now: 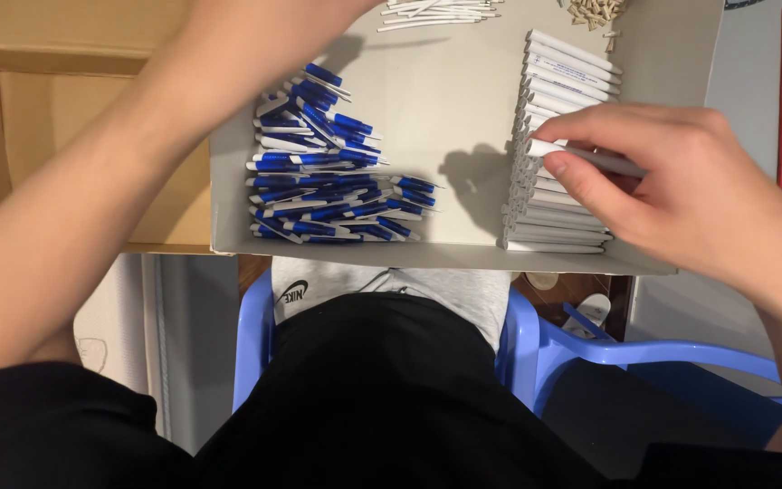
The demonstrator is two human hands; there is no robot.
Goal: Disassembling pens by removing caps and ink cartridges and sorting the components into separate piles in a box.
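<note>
My right hand [681, 190] is over the right side of a white cardboard tray [454, 118], with its fingers pinched on one white pen barrel [590, 158]. That barrel lies across the top of a neat stack of white pen barrels [554, 217]. My left forearm [138, 163] crosses from the lower left up over the tray's top edge, and its hand is cut off by the frame. In the left half of the tray is a pile of blue-and-white pen parts [328, 181].
Thin white refill tubes [436, 13] and small tan pieces [595, 13] lie at the tray's far edge. An open brown cardboard box [56, 91] stands to the left. Blue plastic chairs [590, 349] are below, by my lap in black clothing.
</note>
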